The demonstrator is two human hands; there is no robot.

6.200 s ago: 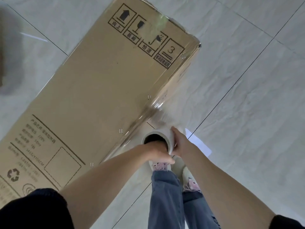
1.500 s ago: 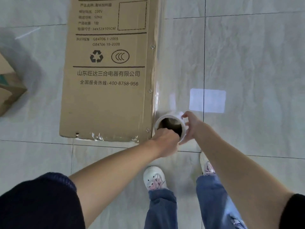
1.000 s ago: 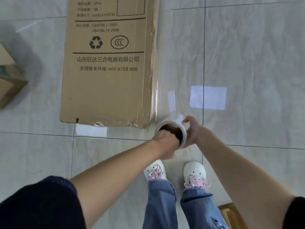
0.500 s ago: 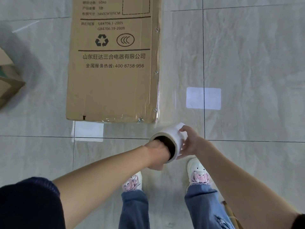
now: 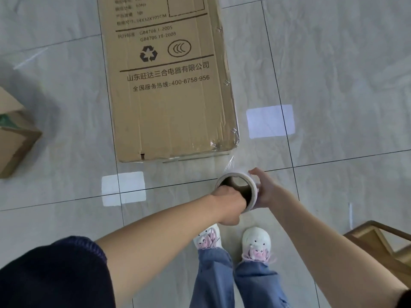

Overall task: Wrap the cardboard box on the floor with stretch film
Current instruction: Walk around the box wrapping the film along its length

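Note:
A long brown cardboard box (image 5: 169, 103) with black print lies on the tiled floor, its near end just ahead of my feet. Clear film clings along its right edge and near right corner. I hold the stretch film roll (image 5: 250, 177) upright, just off that corner. My left hand (image 5: 230, 204) has its fingers pushed inside the roll's core. My right hand (image 5: 263, 188) holds the roll's outer side. A thin strand of film (image 5: 230, 164) runs from the roll up to the box's corner.
A smaller open cardboard box (image 5: 15, 134) sits at the left edge. A wooden frame (image 5: 382, 243) stands at the lower right. My white shoes (image 5: 255, 243) are right under the roll. Pale tiles surround the box.
I have stepped back past the box's near right corner. The roll came around with me and now sits in front of the short near end, film trailing from the corner.

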